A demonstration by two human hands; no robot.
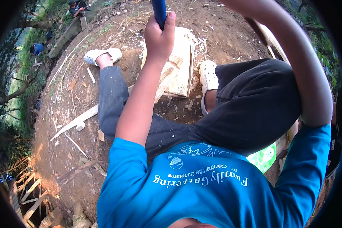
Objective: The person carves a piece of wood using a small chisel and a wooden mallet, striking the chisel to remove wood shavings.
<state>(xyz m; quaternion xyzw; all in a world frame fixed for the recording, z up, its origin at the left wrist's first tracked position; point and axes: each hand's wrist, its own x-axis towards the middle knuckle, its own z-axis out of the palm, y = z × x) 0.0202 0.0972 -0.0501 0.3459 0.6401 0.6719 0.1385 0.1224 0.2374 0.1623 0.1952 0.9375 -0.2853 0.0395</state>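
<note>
My left hand [159,40] is closed around a blue rod-like handle [160,11], with the thumb lying up along it. The handle runs out past the top edge, so the tool's kind does not show. Beneath the left hand, a pale, rough-cut wooden block [181,72] lies on the ground between my feet, its surface carved and splintered. My right arm [292,41] is raised and bends over toward the top edge; the right hand is cut off there. Beside that forearm is a dark brown length of wood [257,32]; whether the right hand touches it cannot be seen.
Wood chips and a long pale strip of wood [78,121] litter the dirt on the left. Split wood pieces [30,193] lie heaped at lower left. A green and white bag [264,156] is by my right hip. A person [78,8] is at the far upper left.
</note>
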